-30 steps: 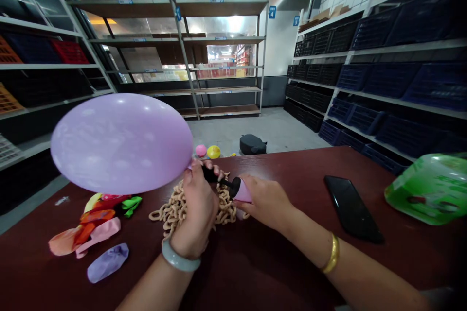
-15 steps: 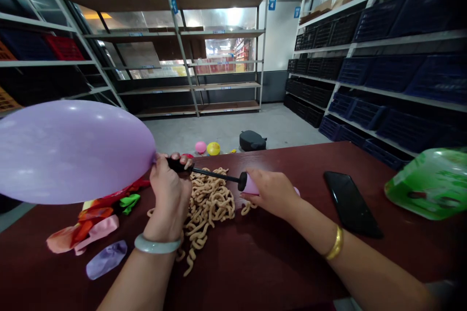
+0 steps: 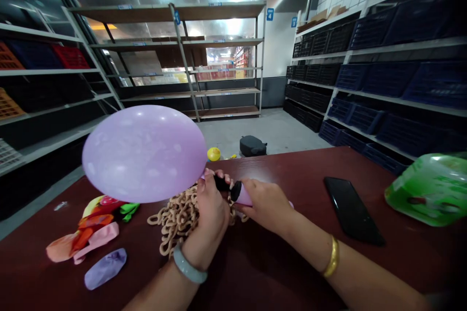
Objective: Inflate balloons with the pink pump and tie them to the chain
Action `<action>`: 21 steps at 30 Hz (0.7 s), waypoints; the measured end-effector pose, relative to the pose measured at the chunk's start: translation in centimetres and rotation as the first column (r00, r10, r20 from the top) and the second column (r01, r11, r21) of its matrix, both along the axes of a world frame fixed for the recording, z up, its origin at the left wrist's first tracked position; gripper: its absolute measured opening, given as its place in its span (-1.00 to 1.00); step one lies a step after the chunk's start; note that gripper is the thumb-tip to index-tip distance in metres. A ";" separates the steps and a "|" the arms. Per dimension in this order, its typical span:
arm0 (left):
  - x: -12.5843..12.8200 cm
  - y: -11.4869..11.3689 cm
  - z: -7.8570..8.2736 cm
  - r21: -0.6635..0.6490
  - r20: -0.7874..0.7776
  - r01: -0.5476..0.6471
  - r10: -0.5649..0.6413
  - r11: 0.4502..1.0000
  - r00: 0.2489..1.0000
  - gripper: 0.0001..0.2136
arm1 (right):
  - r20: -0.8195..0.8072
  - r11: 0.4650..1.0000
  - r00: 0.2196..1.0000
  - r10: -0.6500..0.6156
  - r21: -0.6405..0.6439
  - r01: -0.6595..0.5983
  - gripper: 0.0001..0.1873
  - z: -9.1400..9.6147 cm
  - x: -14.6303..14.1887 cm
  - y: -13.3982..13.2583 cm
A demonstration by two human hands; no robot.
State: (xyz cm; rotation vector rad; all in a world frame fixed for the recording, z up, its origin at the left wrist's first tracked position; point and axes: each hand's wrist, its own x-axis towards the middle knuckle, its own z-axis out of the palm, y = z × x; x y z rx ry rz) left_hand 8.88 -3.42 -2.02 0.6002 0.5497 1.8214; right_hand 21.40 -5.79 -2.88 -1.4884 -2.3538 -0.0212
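A large inflated purple balloon (image 3: pixel 146 153) has its neck pinched in my left hand (image 3: pixel 213 204), which also grips the black end of a hand pump. Around the pump's pink-purple handle (image 3: pixel 243 195) my right hand (image 3: pixel 268 204) is closed. The two hands are close together, and the pump's rod is pushed in, out of sight. Beneath and behind my left hand lies a heap of tan, twisted snack-like strands (image 3: pixel 177 221). To the left are flat balloons in red and orange (image 3: pixel 93 223), a green one (image 3: pixel 129 210) and a purple one (image 3: pixel 105 268).
A black phone (image 3: pixel 352 209) and a green bag (image 3: pixel 428 189) lie on the right of the dark red table (image 3: pixel 277 272). Beyond it, a yellow balloon (image 3: pixel 213 154) and a dark bag (image 3: pixel 253 146) are on the floor. Shelves with crates (image 3: pixel 383 77) line the sides.
My left hand has moved right toward my right hand, carrying the balloon and the pump's black end. The pump's rod, visible before, has slid in.
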 end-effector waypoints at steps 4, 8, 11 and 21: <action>-1.5 0.6 1.0 0.031 -0.041 -0.035 0.037 0.999 0.998 -0.79 | -0.019 1.000 1.000 0.003 0.002 -0.003 -0.44 0.0 -0.1 0.0; -5.3 2.4 2.1 0.105 -0.043 -0.134 0.139 0.985 0.989 -0.80 | -0.002 1.000 1.000 0.018 0.010 -0.018 -0.44 -0.2 0.4 0.5; -8.4 3.4 2.9 0.131 -0.018 -0.188 0.192 0.973 0.981 -0.82 | 0.025 1.000 0.999 0.025 0.013 -0.026 -0.46 -0.2 0.8 0.7; -8.0 3.3 2.4 0.139 0.029 -0.221 0.220 0.965 0.975 -0.82 | 0.107 0.996 0.994 -0.025 0.084 0.017 -0.39 -0.1 1.5 0.5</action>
